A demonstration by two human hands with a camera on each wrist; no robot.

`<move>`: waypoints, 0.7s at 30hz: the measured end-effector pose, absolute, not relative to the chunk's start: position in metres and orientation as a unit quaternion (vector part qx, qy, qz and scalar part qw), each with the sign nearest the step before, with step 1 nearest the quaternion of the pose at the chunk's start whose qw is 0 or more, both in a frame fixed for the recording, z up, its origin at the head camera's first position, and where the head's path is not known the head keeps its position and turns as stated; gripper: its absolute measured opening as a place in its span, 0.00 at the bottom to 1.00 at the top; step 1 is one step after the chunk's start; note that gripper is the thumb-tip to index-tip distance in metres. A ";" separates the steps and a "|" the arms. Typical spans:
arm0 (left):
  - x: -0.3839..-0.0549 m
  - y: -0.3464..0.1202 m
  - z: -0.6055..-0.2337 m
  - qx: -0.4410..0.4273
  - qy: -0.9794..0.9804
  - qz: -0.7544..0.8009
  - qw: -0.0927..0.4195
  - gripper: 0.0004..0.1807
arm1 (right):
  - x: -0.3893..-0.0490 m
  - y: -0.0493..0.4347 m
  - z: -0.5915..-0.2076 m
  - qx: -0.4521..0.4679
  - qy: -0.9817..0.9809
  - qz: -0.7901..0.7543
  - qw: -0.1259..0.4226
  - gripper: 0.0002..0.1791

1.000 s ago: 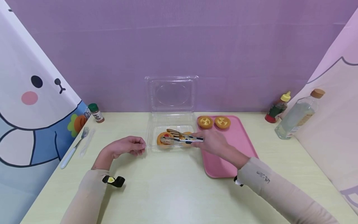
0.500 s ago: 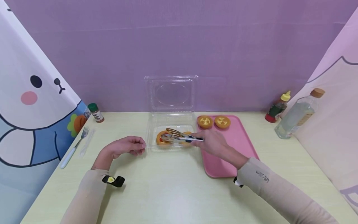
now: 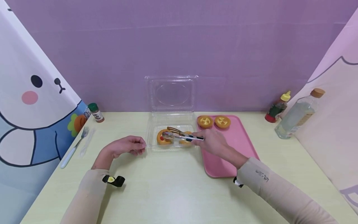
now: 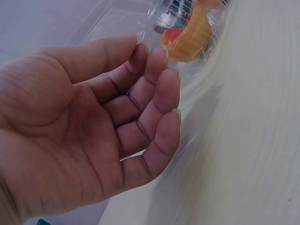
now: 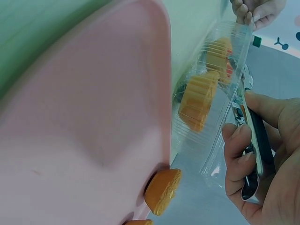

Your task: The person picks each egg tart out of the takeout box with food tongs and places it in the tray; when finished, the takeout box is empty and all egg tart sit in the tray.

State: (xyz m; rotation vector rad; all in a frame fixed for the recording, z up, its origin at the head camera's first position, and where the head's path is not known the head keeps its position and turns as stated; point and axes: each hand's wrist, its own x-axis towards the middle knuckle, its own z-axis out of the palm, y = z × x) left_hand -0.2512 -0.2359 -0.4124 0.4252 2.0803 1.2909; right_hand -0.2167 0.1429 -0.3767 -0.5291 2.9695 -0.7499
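Observation:
My left hand (image 3: 126, 145) pinches the near left corner of a clear plastic clamshell container (image 3: 152, 133) between thumb and index finger. Its other fingers curve loosely below, as the left wrist view shows. My right hand (image 3: 211, 141) grips metal tongs (image 3: 193, 137) with dark handle parts. The tongs' heads, one slotted, reach into the container over a round tart (image 3: 160, 140) with a red topping, partly covering it. A second tart (image 5: 199, 101) lies in the container nearer my right hand, partly hidden by the tongs in the head view. The container's lid (image 3: 172, 95) stands raised at the back.
A pink tray (image 3: 229, 161) beside the container carries two tarts (image 3: 213, 122) at its far end. Back right stand a sauce bottle (image 3: 277, 109) and a clear bottle (image 3: 297, 116). At left are a spice jar (image 3: 96, 113), a fork (image 3: 74, 149) and a thin wrapped item (image 3: 87, 143).
The tart under the tongs has shifted slightly and its red topping shows more at the left. The tongs' nearer head has moved a little toward the back. My left hand stays put.

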 end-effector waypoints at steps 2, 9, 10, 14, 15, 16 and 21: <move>-0.251 -0.236 -0.412 0.164 0.791 0.492 0.323 0.16 | -0.217 0.143 -0.377 -0.166 0.955 -0.244 0.018 0.19; -0.252 -0.236 -0.413 0.163 0.791 0.493 0.324 0.16 | -0.219 0.144 -0.377 -0.145 0.955 -0.256 0.030 0.20; -0.253 -0.236 -0.413 0.164 0.791 0.493 0.324 0.16 | -0.219 0.145 -0.376 -0.144 0.955 -0.259 0.030 0.20; -0.253 -0.236 -0.413 0.159 0.792 0.493 0.325 0.16 | -0.219 0.146 -0.375 -0.144 0.951 -0.272 0.029 0.21; -0.254 -0.236 -0.413 0.161 0.792 0.492 0.324 0.15 | -0.219 0.147 -0.375 -0.144 0.950 -0.275 0.028 0.21; -0.253 -0.236 -0.413 0.159 0.792 0.492 0.324 0.15 | -0.219 0.148 -0.374 -0.143 0.950 -0.278 0.027 0.22; -0.253 -0.236 -0.414 0.160 0.792 0.491 0.325 0.15 | -0.219 0.150 -0.372 -0.145 0.948 -0.281 0.023 0.21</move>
